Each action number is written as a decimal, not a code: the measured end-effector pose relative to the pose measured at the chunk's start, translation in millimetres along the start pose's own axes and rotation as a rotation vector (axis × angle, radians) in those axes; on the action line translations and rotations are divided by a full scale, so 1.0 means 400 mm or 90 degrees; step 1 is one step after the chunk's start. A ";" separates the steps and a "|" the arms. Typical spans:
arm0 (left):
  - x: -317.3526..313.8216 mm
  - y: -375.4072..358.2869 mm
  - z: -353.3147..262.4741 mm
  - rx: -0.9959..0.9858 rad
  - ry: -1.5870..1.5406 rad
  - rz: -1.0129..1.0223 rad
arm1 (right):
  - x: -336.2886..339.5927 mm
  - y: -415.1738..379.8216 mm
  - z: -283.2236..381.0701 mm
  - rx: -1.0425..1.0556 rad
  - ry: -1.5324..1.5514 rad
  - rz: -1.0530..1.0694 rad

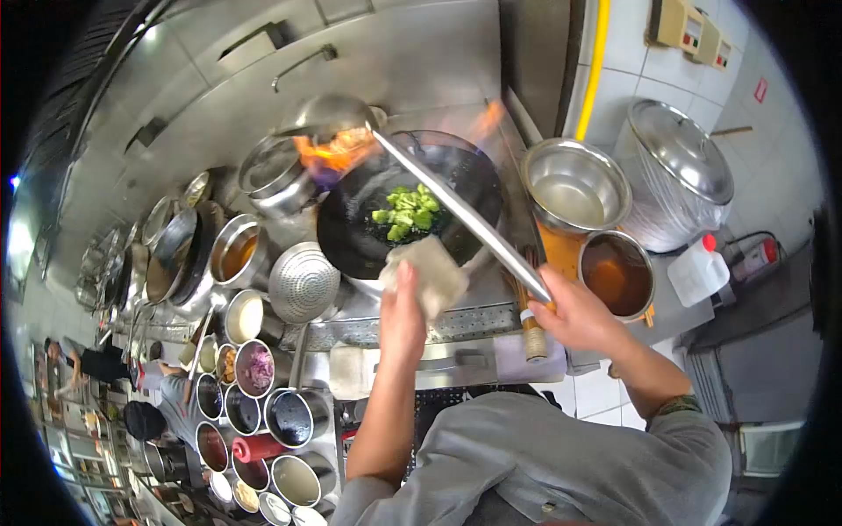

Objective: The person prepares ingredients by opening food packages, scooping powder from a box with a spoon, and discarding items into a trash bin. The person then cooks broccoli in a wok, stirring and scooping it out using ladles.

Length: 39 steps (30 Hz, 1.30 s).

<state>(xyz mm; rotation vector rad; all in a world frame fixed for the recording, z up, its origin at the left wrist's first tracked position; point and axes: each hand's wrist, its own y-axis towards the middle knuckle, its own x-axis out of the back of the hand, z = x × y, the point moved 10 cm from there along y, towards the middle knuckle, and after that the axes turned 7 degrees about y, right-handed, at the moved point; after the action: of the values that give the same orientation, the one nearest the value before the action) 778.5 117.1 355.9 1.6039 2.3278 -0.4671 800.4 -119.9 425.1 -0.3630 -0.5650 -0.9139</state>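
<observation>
A black wok [351, 232] sits on the stove with chopped green vegetables [405, 212] in its middle. My left hand [403, 320] is closed on a folded pale cloth [428, 273], which overlaps the wok's near rim. In my right hand [570, 309] is the end of a long-handled ladle [456, 206]. Its handle slants across above the wok, and its bowl is raised over the far left side. Orange flames [338, 149] rise beneath the bowl, beside the wok.
At the right stand a steel bowl of liquid [574, 182], a pot of brown liquid [617, 276] and a lidded pot [680, 149]. A perforated strainer [304, 282] lies left of the wok, near several ingredient pots [257, 368]. Other people [175, 408] are at far left.
</observation>
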 end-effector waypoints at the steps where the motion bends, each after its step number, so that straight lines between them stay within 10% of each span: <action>1: -0.031 0.015 -0.026 -0.021 0.017 -0.001 | -0.016 -0.020 0.010 -0.026 -0.037 0.011; 3: -0.138 -0.002 -0.137 -0.169 0.310 0.015 | -0.071 -0.035 0.024 -0.007 -0.143 0.035; 14: 0.019 0.340 -0.184 0.075 0.152 0.108 | -0.229 -0.118 0.095 0.037 -0.193 -0.018; 17: 0.032 0.280 -0.127 0.124 0.137 0.077 | -0.276 -0.100 0.058 0.053 0.134 -0.017; 18: 0.027 0.260 -0.124 0.111 0.148 0.079 | -0.325 -0.091 0.014 -0.161 0.426 0.080; 23: 0.088 0.063 -0.176 -0.042 0.192 0.152 | -0.310 -0.026 0.108 -0.040 0.970 0.171; 33: 0.790 -0.088 0.327 0.059 0.436 -0.083 | -0.125 -0.120 -0.004 0.006 0.948 -0.121; 39: 0.788 -0.081 0.288 0.025 0.805 -0.149 | 0.053 -0.357 -0.158 0.118 0.790 -0.351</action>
<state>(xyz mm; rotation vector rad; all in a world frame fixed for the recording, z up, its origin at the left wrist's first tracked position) 643.6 326.0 128.1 1.9467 3.3581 0.7209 712.4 -247.0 395.8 0.5670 0.4337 -1.3874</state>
